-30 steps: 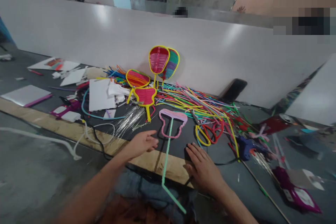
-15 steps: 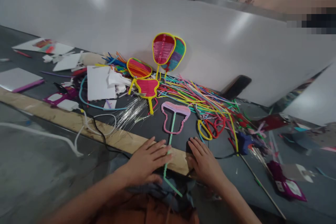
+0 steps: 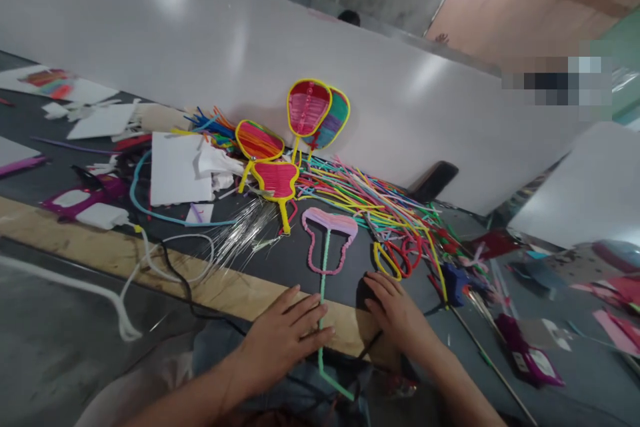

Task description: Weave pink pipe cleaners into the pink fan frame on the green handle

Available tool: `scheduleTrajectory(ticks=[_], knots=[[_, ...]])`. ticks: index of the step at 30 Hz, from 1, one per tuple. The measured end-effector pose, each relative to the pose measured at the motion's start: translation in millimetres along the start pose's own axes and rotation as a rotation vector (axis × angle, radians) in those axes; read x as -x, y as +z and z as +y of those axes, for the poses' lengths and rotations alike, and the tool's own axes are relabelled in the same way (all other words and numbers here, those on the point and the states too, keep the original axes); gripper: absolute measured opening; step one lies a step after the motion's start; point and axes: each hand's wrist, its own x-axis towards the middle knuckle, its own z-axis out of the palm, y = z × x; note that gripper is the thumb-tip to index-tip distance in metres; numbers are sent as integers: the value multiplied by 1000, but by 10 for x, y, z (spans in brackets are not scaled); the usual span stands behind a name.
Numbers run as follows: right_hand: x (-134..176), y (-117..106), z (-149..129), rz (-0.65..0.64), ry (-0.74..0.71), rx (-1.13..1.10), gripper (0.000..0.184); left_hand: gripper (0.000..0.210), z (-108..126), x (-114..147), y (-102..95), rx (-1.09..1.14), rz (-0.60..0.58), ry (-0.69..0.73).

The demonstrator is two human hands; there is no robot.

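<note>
A pink pipe-cleaner frame [image 3: 345, 255] with a thick, filled top band [image 3: 331, 221] lies on the dark table. From that band a pale green pipe-cleaner stem [image 3: 324, 283] runs down through the frame and past the table edge, its lower end bent to the right. Across the wooden edge, my left hand [image 3: 283, 333] rests with fingers outstretched, the tips at the green stem. Right of the stem, my right hand [image 3: 400, 313] lies palm down, fingers extended, its tips just below the scissors [image 3: 387, 260] with yellow and red handles. Neither hand grips anything.
Finished fan shapes with yellow rims [image 3: 309, 107] lean on the white partition [image 3: 220, 47]. Behind the pink frame spreads a heap of coloured pipe cleaners [image 3: 350, 187]. Thin clear strips [image 3: 245, 230], white card [image 3: 180, 170], a cable [image 3: 145, 247] and a black phone-like object [image 3: 435, 180] lie around.
The camera view has shifted, so the table's things sit lower and more to the left. My right hand has edged slightly rightward from the pink frame. My left hand stays at the stem.
</note>
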Motion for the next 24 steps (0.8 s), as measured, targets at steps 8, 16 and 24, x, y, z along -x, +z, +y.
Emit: scheduleTrajectory(ticks=[8,16,24], knots=[[-800,-27,174,250,20,-93,42,45,-23,-17,-103,46,-9,57],[-1378,205,177,102,24,-31,44,51,-227,-31,-399,127,-41,-149],[-1080,227,3,120,22,-43,43,43,-1037,-419,-333,-122,-67,-323]])
